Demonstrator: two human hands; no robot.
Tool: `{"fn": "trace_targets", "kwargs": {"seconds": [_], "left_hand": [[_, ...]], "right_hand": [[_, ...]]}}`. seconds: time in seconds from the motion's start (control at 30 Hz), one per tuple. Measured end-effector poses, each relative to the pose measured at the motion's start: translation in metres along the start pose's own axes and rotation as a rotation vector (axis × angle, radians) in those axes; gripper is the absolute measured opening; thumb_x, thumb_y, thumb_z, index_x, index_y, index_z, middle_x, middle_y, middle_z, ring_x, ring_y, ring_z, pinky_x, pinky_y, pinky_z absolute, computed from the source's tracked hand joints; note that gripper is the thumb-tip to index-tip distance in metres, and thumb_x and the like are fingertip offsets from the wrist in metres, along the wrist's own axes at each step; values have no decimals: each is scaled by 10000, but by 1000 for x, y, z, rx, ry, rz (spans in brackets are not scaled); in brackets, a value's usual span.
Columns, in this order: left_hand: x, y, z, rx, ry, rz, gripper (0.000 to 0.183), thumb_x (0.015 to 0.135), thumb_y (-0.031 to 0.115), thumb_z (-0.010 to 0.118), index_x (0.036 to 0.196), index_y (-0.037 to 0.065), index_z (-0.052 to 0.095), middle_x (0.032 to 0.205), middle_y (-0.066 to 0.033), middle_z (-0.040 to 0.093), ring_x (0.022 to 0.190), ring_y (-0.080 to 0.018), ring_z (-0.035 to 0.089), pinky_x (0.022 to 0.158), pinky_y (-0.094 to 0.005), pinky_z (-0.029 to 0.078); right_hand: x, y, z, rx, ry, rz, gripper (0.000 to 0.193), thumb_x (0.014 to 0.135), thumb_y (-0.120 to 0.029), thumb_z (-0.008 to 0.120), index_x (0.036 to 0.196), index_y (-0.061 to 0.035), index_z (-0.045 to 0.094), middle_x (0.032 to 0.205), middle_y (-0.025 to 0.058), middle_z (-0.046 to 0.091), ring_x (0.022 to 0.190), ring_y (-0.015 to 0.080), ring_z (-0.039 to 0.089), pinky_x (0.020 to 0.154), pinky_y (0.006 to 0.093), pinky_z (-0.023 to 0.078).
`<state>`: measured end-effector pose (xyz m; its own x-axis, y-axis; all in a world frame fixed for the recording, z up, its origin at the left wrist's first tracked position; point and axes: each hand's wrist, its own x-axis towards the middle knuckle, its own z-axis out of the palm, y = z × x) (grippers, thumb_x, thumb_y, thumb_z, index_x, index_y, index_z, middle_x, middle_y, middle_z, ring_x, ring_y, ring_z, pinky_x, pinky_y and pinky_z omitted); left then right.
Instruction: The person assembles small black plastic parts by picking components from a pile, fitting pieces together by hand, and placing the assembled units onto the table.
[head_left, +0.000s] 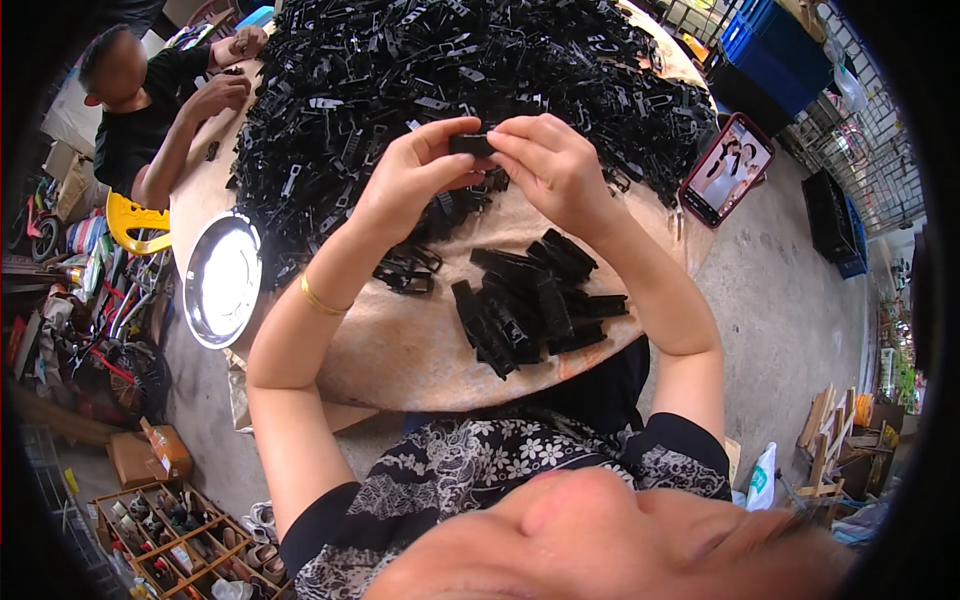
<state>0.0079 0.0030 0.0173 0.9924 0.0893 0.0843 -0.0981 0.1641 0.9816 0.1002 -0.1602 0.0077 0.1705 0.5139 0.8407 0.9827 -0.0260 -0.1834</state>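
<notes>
- Workpiece: the small black part [468,145] was held up between both hands, above the near edge of the large black pile [400,85] on the bench [365,365].
- Left grip: the left hand [410,170] was closed on the left of the part, with the thumb on the near side and the forefinger curled around the far side.
- Right grip: the right hand [553,165] was pinched narrow, its thumb and forefinger closed on the part's right end.
- Limitation: the fingers hid much of the part; its fine detail could not be told.
- Handling: the step appeared to be a two-handed fingertip manipulation. Good practice called for the left grip to act as the fixed support and the right fingertips to apply light, straight pressure.
- Caution: uneven pressure could have twisted the part or let it slip into the similar dark pieces below.
- Surroundings: a loose group of black blocks [530,305] lay near the person, apart from the large pile; a phone [730,170] stood at right.
</notes>
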Motion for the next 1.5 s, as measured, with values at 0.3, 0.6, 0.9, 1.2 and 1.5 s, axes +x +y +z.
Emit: {"fn": "trace_targets", "kwargs": {"seconds": [0.3,0.6,0.9,1.2,1.5], "left_hand": [[1,1,-4,-134,-32,-4,338,878,118,555,1181,-24,507,1017,-108,603,881,-166,619,796,-302,533],[9,22,-24,-250,231,43,269,892,124,535,1126,-9,532,937,-94,607,827,-224,640,726,-299,530],[10,11,-16,-186,173,-5,289,875,119,556,1129,-17,532,906,-106,617,815,-204,637,721,-301,526],[8,11,-18,-132,242,-3,299,902,110,495,1174,-12,478,977,-116,595,926,-240,611,837,-358,507],[9,-9,-4,-320,136,-88,311,905,107,492,1191,-12,456,1034,-139,579,984,-279,589,864,-393,499]], "right_hand": [[8,-5,-2,-41,84,-118,217,678,-90,704,885,-38,664,908,33,640,782,203,555,665,297,484],[-12,-13,27,61,-271,45,178,719,-204,683,807,-56,637,935,30,595,907,226,524,771,361,418],[-17,-21,49,65,-278,214,147,662,-213,696,682,-78,641,999,16,578,993,206,482,816,369,369],[-8,12,13,546,-44,681,130,776,-57,620,876,24,638,832,30,636,702,43,560,613,182,453],[-5,11,13,320,47,437,166,731,-29,613,893,4,614,904,113,622,710,171,606,610,249,483]]}}
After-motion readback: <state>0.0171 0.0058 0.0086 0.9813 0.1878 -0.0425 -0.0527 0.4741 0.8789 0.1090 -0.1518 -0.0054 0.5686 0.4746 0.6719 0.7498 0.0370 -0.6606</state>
